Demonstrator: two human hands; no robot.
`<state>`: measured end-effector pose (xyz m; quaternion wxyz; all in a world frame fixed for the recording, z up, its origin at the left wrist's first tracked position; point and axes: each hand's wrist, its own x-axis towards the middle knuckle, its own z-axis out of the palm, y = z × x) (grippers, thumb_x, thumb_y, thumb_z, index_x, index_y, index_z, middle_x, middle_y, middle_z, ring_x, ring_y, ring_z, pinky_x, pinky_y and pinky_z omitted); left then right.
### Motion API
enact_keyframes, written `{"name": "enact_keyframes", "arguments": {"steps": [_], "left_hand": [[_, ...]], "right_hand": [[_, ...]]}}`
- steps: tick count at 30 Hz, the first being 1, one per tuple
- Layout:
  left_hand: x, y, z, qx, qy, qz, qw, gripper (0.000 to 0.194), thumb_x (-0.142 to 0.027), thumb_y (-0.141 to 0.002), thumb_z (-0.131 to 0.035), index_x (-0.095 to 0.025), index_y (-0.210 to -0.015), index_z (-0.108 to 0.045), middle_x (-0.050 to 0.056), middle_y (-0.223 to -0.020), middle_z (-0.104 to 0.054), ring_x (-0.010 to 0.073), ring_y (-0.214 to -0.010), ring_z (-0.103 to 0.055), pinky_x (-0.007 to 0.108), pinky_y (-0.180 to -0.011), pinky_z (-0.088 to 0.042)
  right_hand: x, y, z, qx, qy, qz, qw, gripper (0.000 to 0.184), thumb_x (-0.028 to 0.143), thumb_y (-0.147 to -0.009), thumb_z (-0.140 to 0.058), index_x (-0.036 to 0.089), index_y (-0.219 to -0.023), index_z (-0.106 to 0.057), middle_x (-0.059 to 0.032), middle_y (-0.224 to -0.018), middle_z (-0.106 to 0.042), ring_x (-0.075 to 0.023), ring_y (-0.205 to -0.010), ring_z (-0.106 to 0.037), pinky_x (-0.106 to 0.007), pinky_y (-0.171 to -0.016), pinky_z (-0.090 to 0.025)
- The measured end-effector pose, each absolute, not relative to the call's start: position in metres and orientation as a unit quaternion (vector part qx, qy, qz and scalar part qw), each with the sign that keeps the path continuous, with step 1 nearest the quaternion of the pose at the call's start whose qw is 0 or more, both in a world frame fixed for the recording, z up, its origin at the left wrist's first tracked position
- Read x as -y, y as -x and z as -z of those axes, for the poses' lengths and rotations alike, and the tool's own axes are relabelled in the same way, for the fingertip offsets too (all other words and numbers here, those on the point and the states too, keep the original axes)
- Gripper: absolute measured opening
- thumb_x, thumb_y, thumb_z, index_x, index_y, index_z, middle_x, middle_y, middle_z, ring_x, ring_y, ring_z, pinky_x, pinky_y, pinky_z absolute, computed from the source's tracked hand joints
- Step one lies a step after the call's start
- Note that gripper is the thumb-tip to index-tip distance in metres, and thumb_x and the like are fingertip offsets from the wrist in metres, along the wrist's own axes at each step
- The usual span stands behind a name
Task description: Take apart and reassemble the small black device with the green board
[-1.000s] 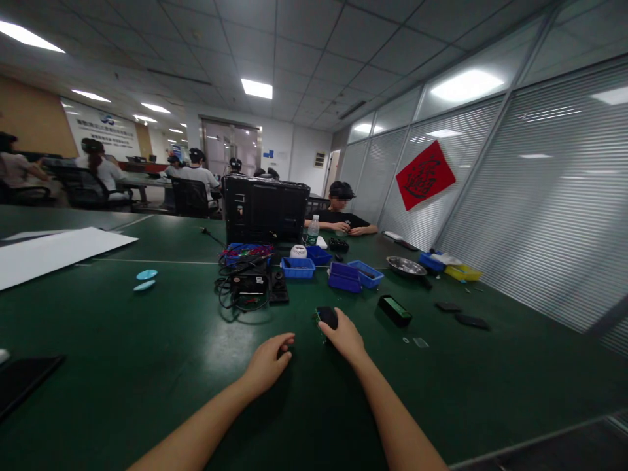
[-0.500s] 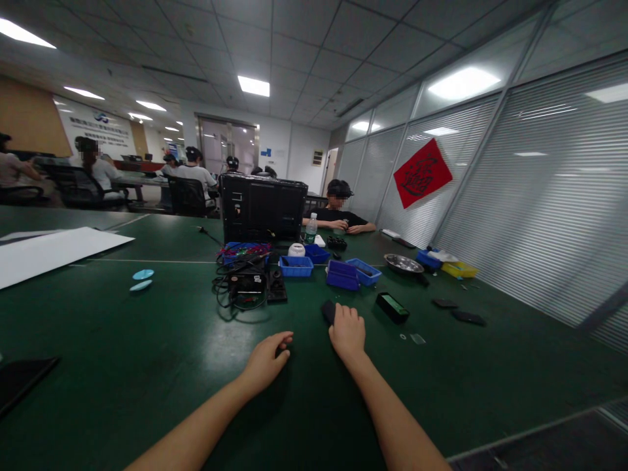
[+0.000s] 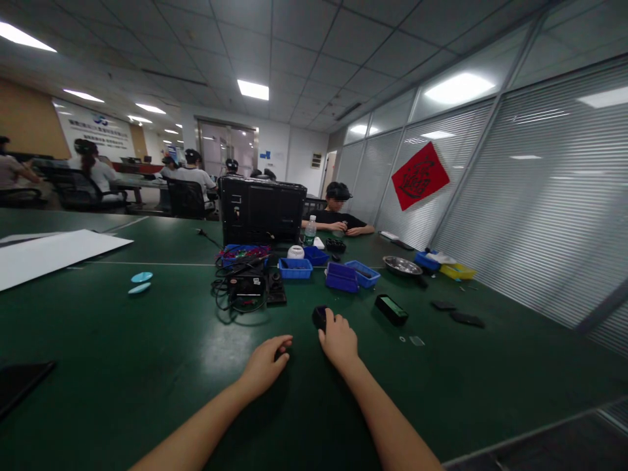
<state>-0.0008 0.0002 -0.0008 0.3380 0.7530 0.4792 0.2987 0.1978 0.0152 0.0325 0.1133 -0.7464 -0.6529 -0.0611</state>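
Observation:
My right hand rests on the green table with its fingers over a small black device, gripping it at the near end. My left hand lies beside it to the left, fingers curled down over a small dark object that is mostly hidden under them. Both forearms reach in from the bottom edge.
Beyond the hands lie a tangle of cables with a black box, several blue bins, a black case, a black and green device and a metal bowl. A person sits at the far side. White sheet at left.
My right hand has drawn back toward me and a little left with the black device. My left hand has stayed in place.

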Motion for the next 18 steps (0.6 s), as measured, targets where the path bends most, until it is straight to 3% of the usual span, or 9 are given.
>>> {"name": "enact_keyframes", "arguments": {"steps": [6,11,15,18], "left_hand": [[0.002,0.002,-0.003,-0.472,-0.756,-0.303,0.337,0.041,-0.022,-0.073,-0.047,-0.021,-0.114,-0.053,0.002,-0.109,-0.061,0.0136,-0.094,-0.054,0.026,-0.087,-0.039],[0.002,0.002,-0.003,-0.479,-0.755,-0.300,0.332,0.041,-0.020,-0.073,-0.047,-0.022,-0.113,-0.054,0.002,-0.109,-0.061,0.0140,-0.094,-0.054,0.026,-0.087,-0.039],[0.002,0.002,-0.002,-0.473,-0.750,-0.311,0.343,0.042,-0.022,-0.073,-0.047,-0.022,-0.115,-0.052,0.002,-0.107,-0.061,0.0134,-0.091,-0.055,0.026,-0.085,-0.040],[0.005,0.000,-0.003,-0.470,-0.736,-0.347,0.340,0.048,-0.025,-0.075,-0.047,-0.021,-0.123,-0.043,0.004,-0.109,-0.057,0.0126,-0.084,-0.055,0.026,-0.075,-0.044]], "right_hand": [[-0.016,-0.219,-0.048,0.596,0.772,0.030,0.220,0.050,0.037,-0.081,-0.042,0.019,-0.127,-0.035,-0.0127,-0.112,-0.050,-0.0251,-0.100,-0.048,-0.033,-0.075,-0.041],[-0.009,-0.230,-0.064,0.535,0.705,-0.015,0.466,0.051,0.042,-0.082,-0.039,0.017,-0.127,-0.034,-0.0127,-0.121,-0.047,-0.0240,-0.110,-0.044,-0.034,-0.089,-0.037],[-0.010,-0.220,-0.060,0.472,0.550,-0.217,0.654,0.054,0.046,-0.077,-0.047,0.019,-0.122,-0.034,-0.0094,-0.107,-0.054,-0.0201,-0.088,-0.056,-0.032,-0.071,-0.048],[-0.010,-0.199,-0.049,0.473,0.451,-0.380,0.655,0.057,0.043,-0.067,-0.061,0.022,-0.114,-0.036,-0.0042,-0.094,-0.057,-0.0159,-0.067,-0.058,-0.028,-0.052,-0.049]]}}
